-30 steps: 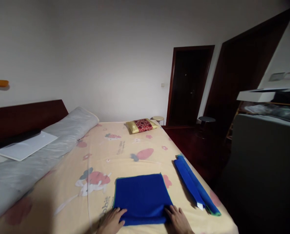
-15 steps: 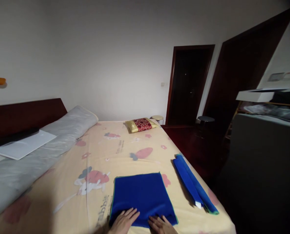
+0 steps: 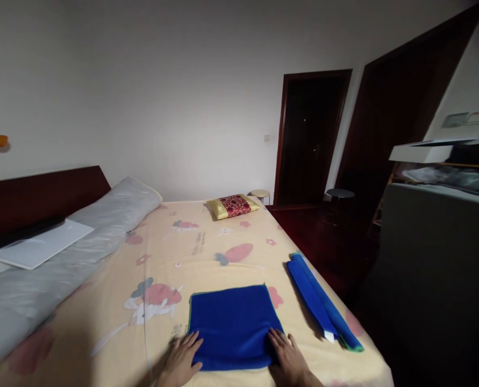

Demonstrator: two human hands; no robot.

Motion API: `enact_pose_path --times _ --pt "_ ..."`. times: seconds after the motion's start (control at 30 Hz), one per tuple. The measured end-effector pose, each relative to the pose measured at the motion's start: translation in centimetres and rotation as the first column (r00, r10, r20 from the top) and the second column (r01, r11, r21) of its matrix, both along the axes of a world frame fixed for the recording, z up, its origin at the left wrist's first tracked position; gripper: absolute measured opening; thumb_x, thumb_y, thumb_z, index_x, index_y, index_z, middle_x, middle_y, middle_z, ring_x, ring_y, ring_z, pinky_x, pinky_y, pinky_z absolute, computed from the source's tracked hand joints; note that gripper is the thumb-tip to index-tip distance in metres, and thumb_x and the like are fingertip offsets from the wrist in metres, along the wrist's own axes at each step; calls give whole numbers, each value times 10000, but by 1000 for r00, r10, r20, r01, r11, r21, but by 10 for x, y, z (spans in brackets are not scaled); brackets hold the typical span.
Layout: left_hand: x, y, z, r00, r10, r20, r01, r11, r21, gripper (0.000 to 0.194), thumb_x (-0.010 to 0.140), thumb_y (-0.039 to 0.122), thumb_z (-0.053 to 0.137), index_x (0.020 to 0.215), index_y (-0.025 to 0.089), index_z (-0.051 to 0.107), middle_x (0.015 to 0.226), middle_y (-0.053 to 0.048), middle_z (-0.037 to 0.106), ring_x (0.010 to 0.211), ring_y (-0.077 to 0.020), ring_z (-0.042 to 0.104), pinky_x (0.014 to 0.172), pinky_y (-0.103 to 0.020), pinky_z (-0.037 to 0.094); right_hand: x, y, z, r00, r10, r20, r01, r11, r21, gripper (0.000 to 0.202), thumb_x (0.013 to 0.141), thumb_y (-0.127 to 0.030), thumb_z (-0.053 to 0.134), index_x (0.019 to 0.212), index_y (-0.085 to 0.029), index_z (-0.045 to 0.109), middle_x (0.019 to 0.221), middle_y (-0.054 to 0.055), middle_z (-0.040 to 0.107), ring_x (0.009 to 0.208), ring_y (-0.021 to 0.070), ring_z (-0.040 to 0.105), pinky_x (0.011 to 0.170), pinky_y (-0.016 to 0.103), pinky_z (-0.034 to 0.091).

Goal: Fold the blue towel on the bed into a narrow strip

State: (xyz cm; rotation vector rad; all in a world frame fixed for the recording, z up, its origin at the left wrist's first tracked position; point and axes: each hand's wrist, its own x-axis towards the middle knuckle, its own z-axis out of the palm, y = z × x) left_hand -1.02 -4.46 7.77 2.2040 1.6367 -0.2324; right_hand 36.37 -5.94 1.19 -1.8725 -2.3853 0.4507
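A square blue cloth (image 3: 233,325) with a green stitched border lies spread on the bed, and its near edge looks folded over. At its near left corner rests my left hand (image 3: 181,356), fingers stretched out, with the fingertips on the cloth's side edge. My right hand (image 3: 288,353) lies on the opposite side edge, its fingers flat and slightly apart. Further right are two narrow folded or rolled blue cloths (image 3: 309,295), side by side; a small white tag shows on the inner one's near end.
The bed sheet (image 3: 191,263) is cream with rabbits and carrots. A gold and red pillow (image 3: 234,206) lies at the far edge. On the left, a grey quilt (image 3: 102,226) bears a white flat object (image 3: 45,244). Two stools (image 3: 341,193) and a dark cabinet-like block (image 3: 436,269) stand right.
My hands have moved apart from the cloth's near edge to its two sides, left hand leftward and right hand rightward and up. The cloth's near edge now looks straighter and narrower.
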Motion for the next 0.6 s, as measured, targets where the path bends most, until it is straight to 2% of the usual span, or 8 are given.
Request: enact_pose_path --times 0.07,0.13,0.2,0.27,0.37,0.47,0.53,0.6 --pt "2 1 -1 999 -16 31 13 996 88 548 719 326 578 1265 274 567 1453 -63 493 1373 -253 375 1161 -469 203 -2 0 12 1000 13 -6 -13 999 31 701 554 -230 538 1252 -173 576 1380 167 554 1284 354 466 1082 570 281" --pt "1 2 -5 997 -40 69 32 993 117 392 687 271 595 1075 277 647 1285 -34 609 1277 -240 473 1127 -424 263 0 1 20 999 10 -45 -7 998 62 525 541 -200 513 1044 -214 661 1177 103 677 1132 303 571 1004 487 365" --pt "-5 5 -10 996 -26 85 21 998 56 327 669 227 603 986 278 659 1164 -7 658 1185 -222 538 1072 -376 330 7 2 22 997 -9 -78 13 999 51 353 572 -196 506 878 -237 676 987 45 717 967 256 631 884 403 429" --pt "-13 8 -16 997 26 78 -26 1000 0 324 695 222 595 1009 274 653 1119 2 678 1118 -210 577 1007 -337 387 16 4 21 997 -32 -73 34 999 24 253 617 -208 513 805 -248 676 865 17 723 855 237 654 787 361 452" --pt "-29 11 -22 993 103 66 -103 995 1 289 772 255 555 1049 273 638 1095 10 689 1076 -194 598 938 -306 429 23 5 17 997 -73 -25 74 997 29 225 683 -215 514 826 -236 687 858 41 728 847 253 665 762 362 464" --pt "-36 11 -24 986 157 49 -157 987 11 240 800 298 549 1022 275 638 1056 9 698 1071 -205 605 915 -321 447 22 5 15 995 -98 30 96 993 69 296 740 -186 492 955 -200 695 1004 113 719 997 308 637 875 435 448" --pt "-32 9 -23 984 176 20 -177 984 31 251 796 303 554 1033 272 633 1093 -3 693 1104 -223 595 948 -353 439 19 5 10 992 -103 67 95 989 115 372 753 -138 470 1058 -161 681 1105 167 690 1092 349 594 941 494 416" --pt "-19 6 -22 983 171 -60 -165 982 96 388 780 217 537 1162 251 597 1274 -43 631 1252 -254 508 1059 -415 365 17 7 0 991 -89 101 68 979 194 449 750 -79 442 1141 -136 654 1171 197 665 1129 367 573 965 526 409"
